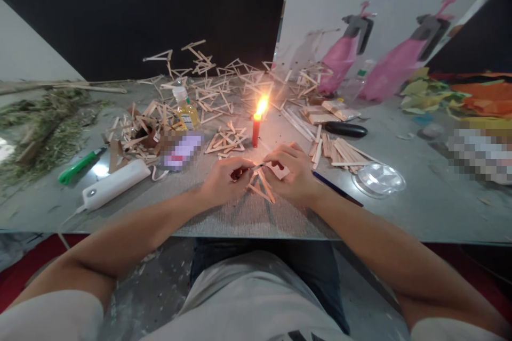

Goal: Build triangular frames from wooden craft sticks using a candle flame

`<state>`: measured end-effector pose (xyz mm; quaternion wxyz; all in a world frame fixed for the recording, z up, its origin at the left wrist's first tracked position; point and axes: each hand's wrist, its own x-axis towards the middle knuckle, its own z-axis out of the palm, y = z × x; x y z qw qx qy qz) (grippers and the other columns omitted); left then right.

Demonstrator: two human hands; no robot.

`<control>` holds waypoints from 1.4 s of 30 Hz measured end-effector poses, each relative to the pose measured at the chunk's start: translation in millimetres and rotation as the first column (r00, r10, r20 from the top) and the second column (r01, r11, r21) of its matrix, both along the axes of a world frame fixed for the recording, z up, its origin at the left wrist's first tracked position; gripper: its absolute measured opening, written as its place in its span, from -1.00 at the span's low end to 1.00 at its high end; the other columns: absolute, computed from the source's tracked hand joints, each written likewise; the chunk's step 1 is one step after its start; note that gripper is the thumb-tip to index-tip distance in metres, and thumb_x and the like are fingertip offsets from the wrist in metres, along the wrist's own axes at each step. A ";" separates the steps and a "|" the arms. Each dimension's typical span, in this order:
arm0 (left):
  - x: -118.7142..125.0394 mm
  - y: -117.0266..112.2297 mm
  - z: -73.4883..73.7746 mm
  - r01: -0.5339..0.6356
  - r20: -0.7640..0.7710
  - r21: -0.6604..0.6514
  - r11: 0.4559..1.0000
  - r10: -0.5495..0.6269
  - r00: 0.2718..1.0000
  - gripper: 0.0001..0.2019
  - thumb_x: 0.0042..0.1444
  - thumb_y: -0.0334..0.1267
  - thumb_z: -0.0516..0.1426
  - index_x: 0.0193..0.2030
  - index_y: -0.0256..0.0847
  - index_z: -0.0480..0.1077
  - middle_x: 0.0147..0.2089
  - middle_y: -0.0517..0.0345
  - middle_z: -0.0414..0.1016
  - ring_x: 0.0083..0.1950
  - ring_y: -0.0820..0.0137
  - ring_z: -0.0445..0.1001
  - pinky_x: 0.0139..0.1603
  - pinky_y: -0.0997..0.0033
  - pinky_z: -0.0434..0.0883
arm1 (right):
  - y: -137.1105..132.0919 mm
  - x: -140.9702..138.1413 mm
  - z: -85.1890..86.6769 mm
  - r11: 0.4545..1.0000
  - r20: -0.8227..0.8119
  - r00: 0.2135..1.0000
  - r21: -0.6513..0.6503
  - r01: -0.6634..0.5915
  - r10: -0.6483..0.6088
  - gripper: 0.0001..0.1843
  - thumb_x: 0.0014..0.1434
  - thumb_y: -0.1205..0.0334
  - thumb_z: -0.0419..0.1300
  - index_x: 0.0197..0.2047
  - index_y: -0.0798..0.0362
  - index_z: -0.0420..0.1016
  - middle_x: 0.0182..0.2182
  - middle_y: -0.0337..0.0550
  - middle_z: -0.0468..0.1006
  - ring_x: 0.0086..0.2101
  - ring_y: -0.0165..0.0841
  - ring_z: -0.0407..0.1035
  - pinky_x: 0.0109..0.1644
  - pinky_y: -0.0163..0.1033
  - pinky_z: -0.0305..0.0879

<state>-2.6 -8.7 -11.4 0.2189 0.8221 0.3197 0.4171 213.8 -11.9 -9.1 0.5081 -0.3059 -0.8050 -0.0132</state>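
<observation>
Near the front middle of the table, my left hand (226, 180) and my right hand (291, 173) meet fingertip to fingertip. Both are closed in a pinch on a thin, greyish strip (258, 166), too small to identify. Just below the fingertips lies a triangle of wooden sticks (264, 192), partly covered by my hands. Behind them a red candle (256, 130) stands upright with a tall flame. A small pile of joined wooden sticks (228, 138) lies left of the candle.
Loose sticks (340, 152) and a clear plastic lid (378, 178) lie right. Leftward are a white power strip (116, 184), a green cutter (82, 165), a phone (183, 150) and a bottle of yellow liquid (187, 109). Pink sprayers (340, 61) stand behind.
</observation>
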 end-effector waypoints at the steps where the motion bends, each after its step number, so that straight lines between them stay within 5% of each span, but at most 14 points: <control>1: 0.0 0.0 -0.1 -0.002 -0.003 0.013 1.000 0.002 1.000 -0.85 0.25 -0.34 0.14 -0.19 -0.19 0.56 -0.36 0.17 0.59 -0.46 0.51 0.38 -0.40 0.48 0.40 | -0.1 -0.3 0.2 1.000 -0.009 1.000 -0.010 -0.005 0.005 -0.92 0.20 0.30 0.31 -0.23 -0.03 0.48 -0.45 -0.33 0.45 -0.49 -0.44 0.32 -0.20 -0.12 0.17; 8: -0.4 0.6 0.6 -0.007 0.014 0.020 1.000 0.007 1.000 -0.86 0.26 -0.34 0.15 -0.19 -0.22 0.56 -0.36 0.15 0.60 -0.46 0.52 0.39 -0.41 0.50 0.39 | -3.3 0.9 4.0 0.996 -0.135 0.988 -0.035 -0.079 0.074 -0.90 0.29 0.28 0.18 -0.13 -0.04 0.48 -0.44 -0.28 0.40 -0.44 -0.37 0.32 -0.23 -0.12 0.25; 22: 0.2 1.5 3.6 -0.022 0.085 -0.036 0.999 0.025 0.996 -0.88 0.25 -0.36 0.17 -0.20 -0.25 0.57 -0.42 0.21 0.53 -0.47 0.54 0.36 -0.43 0.55 0.33 | 4.2 3.1 -4.1 0.998 -0.184 0.983 -0.057 -0.013 0.002 -0.83 0.44 0.34 0.01 -0.21 -0.03 0.34 -0.42 -0.24 0.39 -0.43 -0.36 0.24 -0.28 -0.13 0.16; 42: -1.0 2.9 6.9 -0.083 0.088 -0.026 0.996 0.084 0.992 -0.89 0.25 -0.37 0.18 -0.22 -0.22 0.57 -0.43 0.22 0.55 -0.48 0.54 0.37 -0.44 0.55 0.35 | 2.8 -0.5 -1.1 0.992 -0.132 0.987 -0.076 -0.097 0.087 -0.92 0.36 0.35 0.23 -0.19 -0.04 0.48 -0.43 -0.31 0.49 -0.44 -0.42 0.32 -0.25 -0.19 0.28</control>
